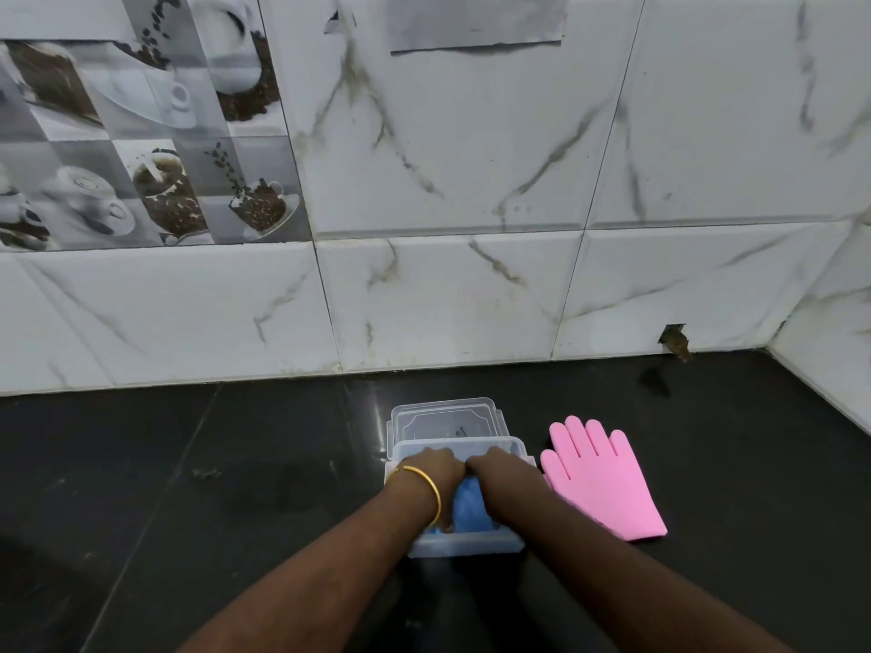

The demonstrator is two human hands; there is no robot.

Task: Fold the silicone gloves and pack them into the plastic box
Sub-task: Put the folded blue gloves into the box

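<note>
Both hands, left hand (431, 468) and right hand (502, 468), press the blue glove (469, 506) into the plastic box (464, 544), lower centre of frame; how each grip stands I cannot tell. The pink glove (605, 478) lies flat on the dark surface (235, 464), just right of the box. The lid (445, 419) sits behind the box.

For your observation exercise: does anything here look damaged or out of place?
Yes. The wall tile by the counter has a broken hole at its lower edge. The pink glove lies flat and unfolded outside the plastic box.

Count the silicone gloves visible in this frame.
2. A blue glove sits in the plastic box, pressed down by the left hand and right hand. A pink glove lies flat on the counter right of the box. Others may hide beneath the hands.
</note>
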